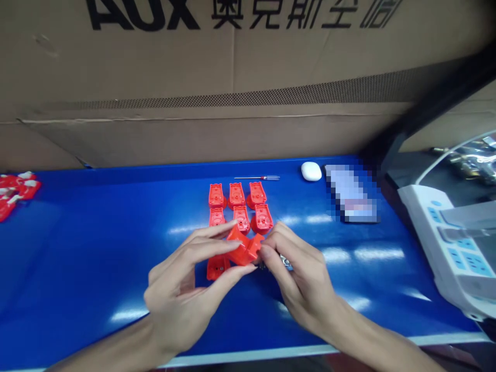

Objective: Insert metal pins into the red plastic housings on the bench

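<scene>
My left hand (pixel 186 289) is closed on a red plastic housing (pixel 244 250), with fingers over its far side and the thumb below. The piece is tilted, above the blue table. At its right end, my right hand (pixel 300 268) has thumb and forefinger pinched together against the edge; whatever sits between those fingertips is hidden. A small shiny metallic piece (pixel 285 262) shows below the right fingers; I cannot tell whether it is held or lying on the table. Just beyond my hands stand similar red housings (pixel 236 195) in rows, the nearest (pixel 217 267) partly covered by my left hand.
A thin screwdriver (pixel 258 177) lies behind the rows, with a white rounded case (pixel 311 171) and a blurred phone (pixel 352 194) to its right. A white power strip (pixel 445 248) is at the right edge. Red-and-white parts (pixel 17 191) lie far left. Cardboard (pixel 232 139) walls the back.
</scene>
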Action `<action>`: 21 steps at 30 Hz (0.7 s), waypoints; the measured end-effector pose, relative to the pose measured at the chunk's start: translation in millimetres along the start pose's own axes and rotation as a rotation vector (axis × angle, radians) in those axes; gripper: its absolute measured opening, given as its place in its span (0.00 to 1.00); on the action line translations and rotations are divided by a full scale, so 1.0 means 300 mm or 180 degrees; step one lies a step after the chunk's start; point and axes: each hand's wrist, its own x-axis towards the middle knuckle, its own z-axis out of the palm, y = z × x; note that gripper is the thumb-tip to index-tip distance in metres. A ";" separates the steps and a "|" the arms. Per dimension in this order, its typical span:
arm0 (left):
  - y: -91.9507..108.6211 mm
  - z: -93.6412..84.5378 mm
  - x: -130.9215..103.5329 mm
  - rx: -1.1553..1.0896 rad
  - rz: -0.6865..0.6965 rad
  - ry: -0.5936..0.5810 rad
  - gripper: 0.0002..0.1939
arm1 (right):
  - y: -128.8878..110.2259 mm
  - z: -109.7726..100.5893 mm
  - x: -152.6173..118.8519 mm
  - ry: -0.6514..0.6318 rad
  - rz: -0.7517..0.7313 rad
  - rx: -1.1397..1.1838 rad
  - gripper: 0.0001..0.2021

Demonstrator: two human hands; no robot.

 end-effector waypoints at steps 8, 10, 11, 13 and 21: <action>-0.013 0.008 -0.001 0.0115 -0.0021 0.0094 0.20 | -0.020 -0.022 0.006 -0.0265 0.0834 0.0409 0.13; -0.017 0.006 0.001 0.0090 -0.0091 0.0070 0.21 | -0.021 -0.021 0.004 -0.0278 0.0909 0.0396 0.09; -0.018 0.005 0.003 0.0074 -0.0111 0.0066 0.21 | -0.019 -0.020 0.003 -0.0277 0.0936 0.0383 0.07; -0.020 0.002 0.007 0.0069 -0.0131 0.0087 0.22 | -0.015 -0.015 -0.002 -0.0242 0.0949 0.0367 0.05; -0.020 -0.005 0.007 0.0058 -0.0352 0.0087 0.24 | -0.003 -0.008 -0.009 0.0071 0.0252 -0.0217 0.04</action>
